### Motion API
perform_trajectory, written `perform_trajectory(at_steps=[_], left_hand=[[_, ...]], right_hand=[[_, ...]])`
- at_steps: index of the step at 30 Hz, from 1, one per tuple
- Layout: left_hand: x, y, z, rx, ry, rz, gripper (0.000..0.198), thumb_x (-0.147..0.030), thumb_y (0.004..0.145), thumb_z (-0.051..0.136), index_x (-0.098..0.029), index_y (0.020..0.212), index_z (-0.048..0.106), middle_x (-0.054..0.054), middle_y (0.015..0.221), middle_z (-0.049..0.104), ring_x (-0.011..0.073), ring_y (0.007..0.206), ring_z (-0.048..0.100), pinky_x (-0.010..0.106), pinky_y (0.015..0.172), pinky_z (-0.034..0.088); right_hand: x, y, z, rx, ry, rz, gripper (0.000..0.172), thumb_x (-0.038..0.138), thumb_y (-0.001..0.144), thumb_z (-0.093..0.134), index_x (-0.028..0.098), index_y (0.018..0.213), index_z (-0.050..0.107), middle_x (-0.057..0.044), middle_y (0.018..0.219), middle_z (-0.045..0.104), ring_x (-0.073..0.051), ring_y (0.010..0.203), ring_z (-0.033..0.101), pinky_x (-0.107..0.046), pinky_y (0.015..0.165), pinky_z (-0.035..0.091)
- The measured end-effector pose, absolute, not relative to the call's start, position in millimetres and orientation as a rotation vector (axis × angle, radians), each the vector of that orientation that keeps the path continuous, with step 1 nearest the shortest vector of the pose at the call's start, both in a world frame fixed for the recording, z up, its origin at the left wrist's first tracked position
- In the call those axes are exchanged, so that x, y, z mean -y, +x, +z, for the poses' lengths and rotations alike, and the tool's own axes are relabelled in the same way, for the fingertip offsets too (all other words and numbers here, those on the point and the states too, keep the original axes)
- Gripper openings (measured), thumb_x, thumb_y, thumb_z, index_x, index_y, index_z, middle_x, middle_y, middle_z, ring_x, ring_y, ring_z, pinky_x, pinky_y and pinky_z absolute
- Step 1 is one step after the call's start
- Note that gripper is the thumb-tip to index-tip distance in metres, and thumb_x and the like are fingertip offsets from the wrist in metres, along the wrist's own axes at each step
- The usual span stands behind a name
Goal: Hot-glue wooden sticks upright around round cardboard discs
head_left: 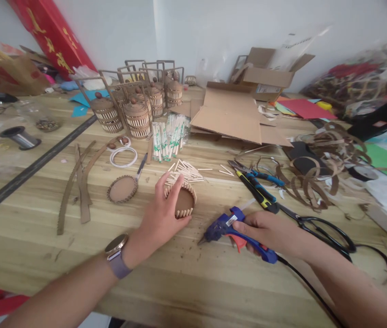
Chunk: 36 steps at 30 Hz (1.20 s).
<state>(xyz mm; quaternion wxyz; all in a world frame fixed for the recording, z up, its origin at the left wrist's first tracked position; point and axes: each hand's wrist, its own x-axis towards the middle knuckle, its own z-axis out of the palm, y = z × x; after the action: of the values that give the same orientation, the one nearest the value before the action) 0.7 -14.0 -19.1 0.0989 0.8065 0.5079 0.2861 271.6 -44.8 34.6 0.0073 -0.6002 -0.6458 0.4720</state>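
My left hand (pixel 161 216) is curled around a small round cardboard base (pixel 183 200) ringed with short upright wooden sticks, gripping its left side on the wooden table (pixel 193 282). My right hand (pixel 268 232) is wrapped around the handle of a blue glue gun (pixel 225 225) with an orange trigger. Its nozzle points left, just above the tabletop, a short way right of the ringed base. A pile of loose short sticks (pixel 186 172) lies just behind the base. A second cardboard disc (pixel 122 189) sits to the left of my left hand.
Finished stick lanterns (pixel 136 109) stand at the back. Packs of sticks (pixel 167 134), a white ring (pixel 124 156), cardboard strips (pixel 80 182), pliers (pixel 255 177), black scissors (pixel 319 228), flattened boxes (pixel 234 109) and curled cardboard offcuts (pixel 319 168) lie around. The gun's black cord (pixel 302 282) trails toward the front right.
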Motion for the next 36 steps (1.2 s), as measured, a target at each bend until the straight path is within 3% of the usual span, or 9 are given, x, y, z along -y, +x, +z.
perform_trajectory(at_steps=[3,6,11,14,24,28,30,33,36], left_hand=[[14,1,-20,-1.498,2.382,0.846,0.108,-0.021,0.068,0.081,-0.034,0.152,0.014,0.015,0.153,0.019,0.0395,0.139,0.036,0.053,0.101,0.050],[14,1,-20,-1.491,2.370,0.857,0.107,-0.021,0.068,0.080,-0.034,0.152,0.015,0.015,0.153,0.018,0.0375,0.137,0.040,0.052,0.103,0.049],[13,1,-20,-1.496,2.380,0.850,0.107,-0.020,0.067,0.082,-0.032,0.151,0.016,0.016,0.153,0.018,0.0391,0.139,0.035,0.054,0.105,0.046],[13,0,-20,-1.478,2.394,0.854,0.109,-0.021,0.066,0.082,-0.032,0.151,0.016,0.016,0.153,0.019,0.0399,0.141,0.033,0.055,0.106,0.045],[12,0,-20,-1.472,2.386,0.857,0.110,-0.020,0.065,0.083,-0.033,0.151,0.016,0.015,0.153,0.019,0.0404,0.141,0.031,0.055,0.105,0.046],[12,0,-19,-1.474,2.397,0.841,0.108,-0.021,0.066,0.083,-0.030,0.151,0.018,0.016,0.152,0.019,0.0406,0.142,0.029,0.055,0.106,0.045],[12,0,-19,-1.482,2.406,0.838,0.107,-0.022,0.066,0.083,-0.029,0.151,0.018,0.017,0.152,0.019,0.0409,0.142,0.029,0.055,0.106,0.045],[12,0,-19,-1.504,2.404,0.837,0.109,-0.023,0.064,0.084,-0.030,0.150,0.018,0.017,0.151,0.020,0.0415,0.141,0.031,0.055,0.105,0.046],[11,0,-20,-1.508,2.399,0.839,0.110,-0.024,0.063,0.084,-0.030,0.150,0.017,0.016,0.151,0.021,0.0426,0.141,0.030,0.057,0.104,0.046]], right_hand=[[33,270,45,2.374,-1.998,0.751,0.051,0.059,0.088,0.051,0.022,0.053,0.059,-0.002,0.050,0.060,-0.015,0.045,0.052,-0.026,0.043,0.031],[9,259,54,2.442,-1.965,0.345,0.029,0.040,0.091,0.054,0.022,0.073,0.068,-0.004,0.069,0.071,-0.019,0.061,0.062,-0.027,0.051,0.036],[-47,227,45,2.547,-1.782,0.072,0.022,0.017,0.095,0.046,0.016,0.098,0.068,-0.011,0.102,0.073,-0.023,0.097,0.066,-0.027,0.077,0.044],[-71,212,31,2.553,-1.772,0.016,0.028,0.013,0.094,0.045,0.014,0.116,0.063,-0.014,0.108,0.072,-0.025,0.100,0.065,-0.029,0.077,0.044],[-71,208,25,2.538,-1.721,0.040,0.028,0.007,0.089,0.047,0.006,0.112,0.062,-0.022,0.107,0.070,-0.029,0.101,0.063,-0.035,0.086,0.043],[-46,221,41,2.453,-1.684,0.193,0.021,0.012,0.087,0.049,0.013,0.099,0.065,-0.009,0.089,0.071,-0.019,0.080,0.065,-0.026,0.072,0.046],[-31,224,46,2.367,-1.560,0.497,0.014,0.017,0.084,0.052,0.017,0.090,0.064,-0.001,0.076,0.068,-0.014,0.067,0.061,-0.023,0.063,0.045],[-12,219,48,2.221,-1.372,0.910,0.008,0.018,0.079,0.055,0.019,0.082,0.062,0.002,0.068,0.063,-0.012,0.061,0.057,-0.021,0.057,0.043],[-2,209,45,2.187,-1.314,1.038,0.007,0.016,0.078,0.056,0.019,0.081,0.061,0.003,0.068,0.063,-0.012,0.062,0.058,-0.022,0.058,0.044]])
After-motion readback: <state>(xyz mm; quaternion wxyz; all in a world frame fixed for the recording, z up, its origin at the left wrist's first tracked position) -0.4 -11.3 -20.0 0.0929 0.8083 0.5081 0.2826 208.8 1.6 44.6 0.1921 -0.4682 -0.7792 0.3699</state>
